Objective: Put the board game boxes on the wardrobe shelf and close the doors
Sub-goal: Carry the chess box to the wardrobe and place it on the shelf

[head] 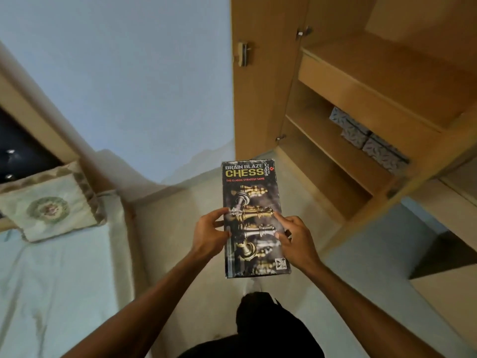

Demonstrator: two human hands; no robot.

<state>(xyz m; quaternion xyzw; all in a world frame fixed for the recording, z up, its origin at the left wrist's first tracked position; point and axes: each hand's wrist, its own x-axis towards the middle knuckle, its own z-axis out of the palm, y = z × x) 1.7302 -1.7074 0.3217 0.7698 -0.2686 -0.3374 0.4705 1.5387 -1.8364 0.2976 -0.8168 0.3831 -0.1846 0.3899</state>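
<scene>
A long black chess box [251,187] with gold lettering is held flat in front of me, above the floor. My left hand [210,232] grips its left edge, thumb on top. My right hand [296,239] grips the right edge with fingers on the lid. The wooden wardrobe [366,99] stands open ahead and to the right, its left door [260,86] swung out. Its shelves [325,140] are visible, one of them carrying three grey patterned boxes [369,138] at the back.
A bed [51,280] with a pale sheet and a cushion [49,202] lies at my left. A light blue wall is ahead. A second wardrobe door edge [444,259] juts in at lower right. Tiled floor lies between bed and wardrobe.
</scene>
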